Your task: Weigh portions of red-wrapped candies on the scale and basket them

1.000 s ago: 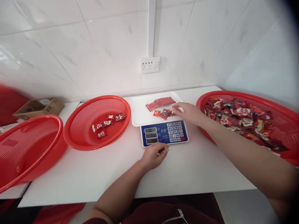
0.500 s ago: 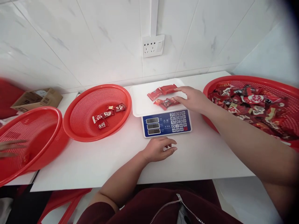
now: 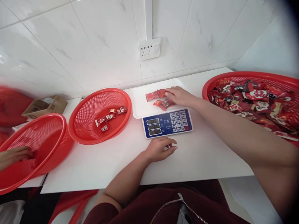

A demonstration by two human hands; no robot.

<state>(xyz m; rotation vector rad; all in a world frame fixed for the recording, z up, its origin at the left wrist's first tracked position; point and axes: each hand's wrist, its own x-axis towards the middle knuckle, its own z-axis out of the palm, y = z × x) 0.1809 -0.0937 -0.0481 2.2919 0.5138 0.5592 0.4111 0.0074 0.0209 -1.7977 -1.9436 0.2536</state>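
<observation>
"As we look along the white table (image 3: 100, 165), what do we meet first?"

"Another person's hand (image 3: 17, 155), inside the leftmost red basket (image 3: 56, 154); we cannot tell whether it grasps anything. Behind that basket we see a cardboard box (image 3: 54, 107)."

"And next along?"

"We come to the middle basket (image 3: 86, 112), also red, with a few wrapped packets (image 3: 110, 117) lying toward its right side."

"Where is our left hand (image 3: 161, 149)?"

"Just in front of the blue-faced scale (image 3: 167, 121), low over or on the table; its fingers curl loosely, apart from the thumb, and we see nothing in its grasp."

"What lies on the scale's white tray (image 3: 140, 105)?"

"Two groups of red packets (image 3: 153, 95), one behind the other, near the tray's middle. Our right hand (image 3: 176, 94) lies at their right end, palm down, fingers over the rear group; we cannot tell whether it grips one or only touches."

"And at the far right?"

"Past our forearm we find the big basket (image 3: 247, 74), red as well, heaped with a thick jumble of similar packets (image 3: 253, 96)"
</observation>
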